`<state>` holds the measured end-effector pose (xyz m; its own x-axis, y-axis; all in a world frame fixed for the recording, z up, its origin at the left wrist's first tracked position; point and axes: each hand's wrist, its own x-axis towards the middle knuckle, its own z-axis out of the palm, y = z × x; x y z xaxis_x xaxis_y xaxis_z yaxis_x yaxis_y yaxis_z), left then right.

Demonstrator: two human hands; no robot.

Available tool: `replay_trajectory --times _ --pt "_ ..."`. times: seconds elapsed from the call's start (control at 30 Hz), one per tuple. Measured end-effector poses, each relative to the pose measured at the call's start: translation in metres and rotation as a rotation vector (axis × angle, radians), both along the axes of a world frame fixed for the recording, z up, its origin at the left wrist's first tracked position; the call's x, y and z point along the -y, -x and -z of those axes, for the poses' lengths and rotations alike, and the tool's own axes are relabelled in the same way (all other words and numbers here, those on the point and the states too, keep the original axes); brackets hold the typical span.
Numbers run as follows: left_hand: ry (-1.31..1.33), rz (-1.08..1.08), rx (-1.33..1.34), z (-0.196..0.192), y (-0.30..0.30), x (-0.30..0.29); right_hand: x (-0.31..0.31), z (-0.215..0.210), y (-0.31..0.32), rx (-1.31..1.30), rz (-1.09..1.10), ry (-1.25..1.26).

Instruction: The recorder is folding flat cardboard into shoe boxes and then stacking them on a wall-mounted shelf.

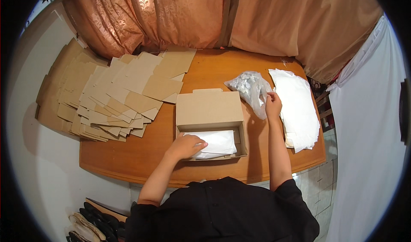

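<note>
In front of me an open cardboard box (pixel 209 108) has its lid raised at the far side. Folded white paper (pixel 220 141) lies inside it, and I cannot see whether it wraps anything. My left hand (pixel 187 147) reaches over the box's left side and rests on the paper, fingers stretched out toward the right. To the right of the box, my right hand (pixel 273 103) pinches the edge of a clear plastic bag (pixel 251 88). Small silvery or whitish pieces show through the bag, too blurred to name.
Flat cardboard blanks (pixel 124 92) lie in a large overlapping pile on the left. A stack of white paper sheets (pixel 297 109) lies along the right edge of the wooden table (pixel 128 156). Curtains (pixel 265 19) hang behind; shoes (pixel 96 220) are at lower left.
</note>
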<state>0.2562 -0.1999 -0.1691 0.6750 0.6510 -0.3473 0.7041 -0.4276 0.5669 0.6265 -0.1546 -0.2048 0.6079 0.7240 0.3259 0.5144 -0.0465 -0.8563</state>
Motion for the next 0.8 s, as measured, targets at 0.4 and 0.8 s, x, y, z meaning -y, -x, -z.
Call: replay_trajectory --times 0.4,0.8 --pt "-0.356 -0.150 0.061 0.036 0.004 0.055 -0.028 0.077 -0.030 0.365 0.053 0.798" --pt "-0.347 -0.184 0.100 0.043 0.003 0.057 -0.005 0.032 0.002 -0.138 0.125 -0.071"
